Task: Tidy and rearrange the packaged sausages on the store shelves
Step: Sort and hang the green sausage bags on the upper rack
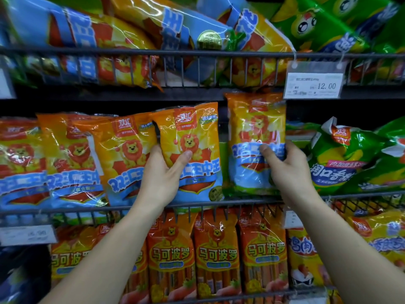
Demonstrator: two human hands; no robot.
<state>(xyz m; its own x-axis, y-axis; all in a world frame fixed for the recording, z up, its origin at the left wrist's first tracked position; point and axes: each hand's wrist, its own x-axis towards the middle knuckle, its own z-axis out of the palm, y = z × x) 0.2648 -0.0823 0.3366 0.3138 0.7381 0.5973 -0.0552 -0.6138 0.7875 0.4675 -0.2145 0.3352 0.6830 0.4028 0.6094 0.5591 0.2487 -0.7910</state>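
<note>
Middle shelf, centre. Left hand (163, 172) grips a lion-print sausage pack (192, 137), thumb on the front, fingers curled behind its left edge. Right hand (289, 170) pinches a second lion pack (256, 119), held high, its top near the upper shelf edge at 12 o'clock.

Risk: the slick film could slip. The raised pack may snag the price tag (313, 84) at 1 o'clock, or topple onto the green packs (341, 159) at 3 o'clock.

- Left pack (192, 137) stands beside right pack (256, 119) on the middle shelf (247, 202), slightly apart.
- Price tag (313, 84) hangs above, just right of them.
- Lower packs (217, 253) stand beneath.
</note>
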